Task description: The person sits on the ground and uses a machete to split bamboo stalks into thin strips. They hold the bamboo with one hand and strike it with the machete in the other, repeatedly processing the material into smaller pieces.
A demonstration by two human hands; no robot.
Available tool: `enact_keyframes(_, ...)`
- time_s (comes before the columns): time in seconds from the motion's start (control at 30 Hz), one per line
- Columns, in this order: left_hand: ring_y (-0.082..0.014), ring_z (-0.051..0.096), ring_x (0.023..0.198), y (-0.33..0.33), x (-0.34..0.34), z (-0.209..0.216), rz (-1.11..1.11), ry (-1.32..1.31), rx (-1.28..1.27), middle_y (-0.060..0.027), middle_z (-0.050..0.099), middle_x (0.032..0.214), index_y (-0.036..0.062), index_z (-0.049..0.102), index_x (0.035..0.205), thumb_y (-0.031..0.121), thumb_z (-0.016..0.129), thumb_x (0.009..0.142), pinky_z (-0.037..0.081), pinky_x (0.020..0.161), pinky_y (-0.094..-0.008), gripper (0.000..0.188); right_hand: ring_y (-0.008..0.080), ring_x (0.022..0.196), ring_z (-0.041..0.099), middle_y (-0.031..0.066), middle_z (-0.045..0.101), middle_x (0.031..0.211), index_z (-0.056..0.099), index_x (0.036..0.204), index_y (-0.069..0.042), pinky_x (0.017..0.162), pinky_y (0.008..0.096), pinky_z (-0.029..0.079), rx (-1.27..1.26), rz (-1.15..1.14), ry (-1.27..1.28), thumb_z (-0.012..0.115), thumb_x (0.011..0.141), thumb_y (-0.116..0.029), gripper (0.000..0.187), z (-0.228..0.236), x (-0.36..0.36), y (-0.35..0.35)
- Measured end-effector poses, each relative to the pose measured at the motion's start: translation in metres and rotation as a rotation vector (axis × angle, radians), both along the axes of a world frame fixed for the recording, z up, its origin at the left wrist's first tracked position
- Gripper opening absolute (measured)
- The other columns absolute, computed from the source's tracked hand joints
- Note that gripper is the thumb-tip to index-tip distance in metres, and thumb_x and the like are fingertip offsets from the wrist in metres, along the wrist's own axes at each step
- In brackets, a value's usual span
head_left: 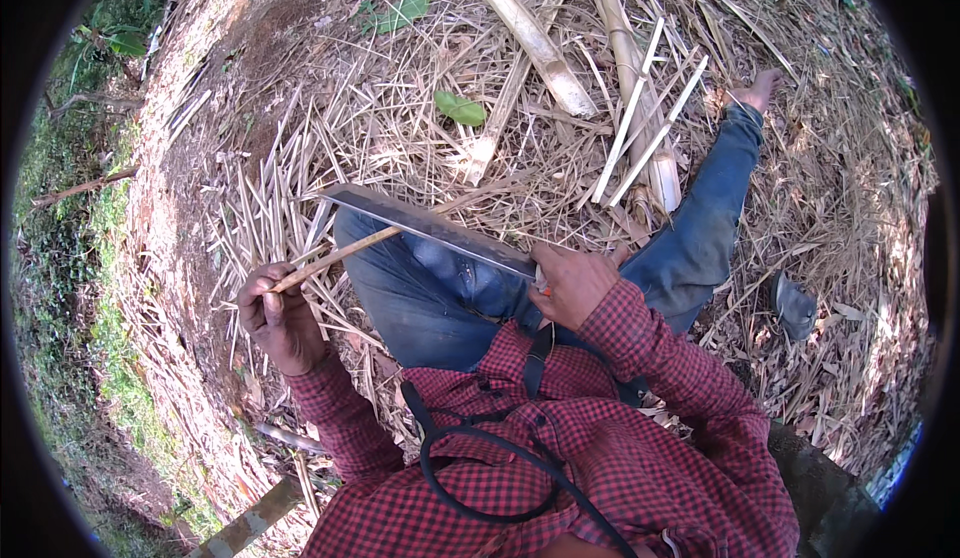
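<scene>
My left hand (278, 320) pinches one end of a thin bamboo strip (345, 250), which slants up and away to the right over my bent left leg. In my right hand (575, 283) is the handle of a machete (430, 228), its long dark blade reaching leftward across my lap. The blade crosses over the strip near my knee; whether its edge presses into the strip I cannot tell. Most of the handle is hidden in my fist.
Split bamboo poles (530, 38) lie on the ground ahead. Two pale strips (660, 128) rest by my outstretched right leg (700, 218). Shavings and a pile of cut sticks (265, 223) cover the ground to the left. A dark sandal-like object (793, 306) lies at right.
</scene>
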State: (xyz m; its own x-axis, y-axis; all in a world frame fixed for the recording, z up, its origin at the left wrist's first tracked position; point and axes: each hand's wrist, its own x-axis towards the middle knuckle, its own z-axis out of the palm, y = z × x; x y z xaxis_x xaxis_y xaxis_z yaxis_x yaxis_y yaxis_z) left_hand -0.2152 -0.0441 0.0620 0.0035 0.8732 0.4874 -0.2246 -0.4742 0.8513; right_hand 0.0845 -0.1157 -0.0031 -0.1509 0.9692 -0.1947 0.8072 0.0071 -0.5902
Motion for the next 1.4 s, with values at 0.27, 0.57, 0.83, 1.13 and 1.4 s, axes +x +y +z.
enact_keyframes(0.27,-0.0227,0.053,0.085,0.004,0.032,-0.006,-0.018,-0.351,-0.071,-0.0099,0.052,0.088,0.0023,0.052,0.096,0.019,0.044,0.091,0.043,0.088,-0.0406,0.019,0.0358,0.068,0.061,0.0154,0.060,0.064,0.056,0.095,-0.005,0.065,0.0439,0.049,-0.096,-0.045,-0.043,0.062,0.072,-0.028,0.033,-0.034,0.031,-0.015)
enact_keyframes(0.57,-0.0125,0.027,0.045,0.012,0.042,-0.011,0.108,-0.555,0.010,0.0007,0.028,0.053,0.0117,0.036,0.061,0.020,0.047,0.079,0.028,0.049,-0.0289,0.023,0.0339,0.075,0.062,0.0154,0.062,0.074,0.052,0.095,-0.003,0.068,0.0445,0.049,-0.042,-0.010,0.046,0.063,0.072,-0.024,0.033,-0.016,0.014,-0.035)
enact_keyframes(0.83,-0.0108,0.023,0.042,0.011,0.059,-0.007,0.010,-0.585,0.058,0.0001,0.028,0.048,0.0122,0.035,0.060,0.024,0.046,0.082,0.022,0.044,-0.0265,0.027,0.0347,0.076,0.063,0.0172,0.063,0.077,0.053,0.096,-0.001,0.072,0.0438,0.050,-0.245,-0.090,-0.093,0.061,0.074,-0.023,0.032,-0.019,0.039,-0.027)
enact_keyframes(1.13,-0.0089,0.019,0.039,0.004,0.058,-0.007,-0.020,-0.565,0.044,0.0026,0.026,0.045,0.0144,0.031,0.056,0.028,0.039,0.088,0.019,0.041,-0.0258,0.035,0.0339,0.086,0.061,0.0191,0.061,0.082,0.055,0.098,-0.003,0.077,0.0438,0.048,-0.294,-0.145,-0.122,0.059,0.074,-0.023,0.032,-0.025,0.052,-0.023)
enact_keyframes(1.4,-0.0090,0.017,0.040,0.008,0.051,-0.007,-0.230,-0.500,0.060,0.0038,0.027,0.044,0.0150,0.031,0.056,0.028,0.038,0.089,0.019,0.043,-0.0258,0.036,0.0335,0.086,0.061,0.0191,0.062,0.081,0.055,0.095,-0.002,0.077,0.0440,0.048,-0.368,-0.086,-0.128,0.060,0.074,-0.024,0.031,-0.009,0.048,-0.020)
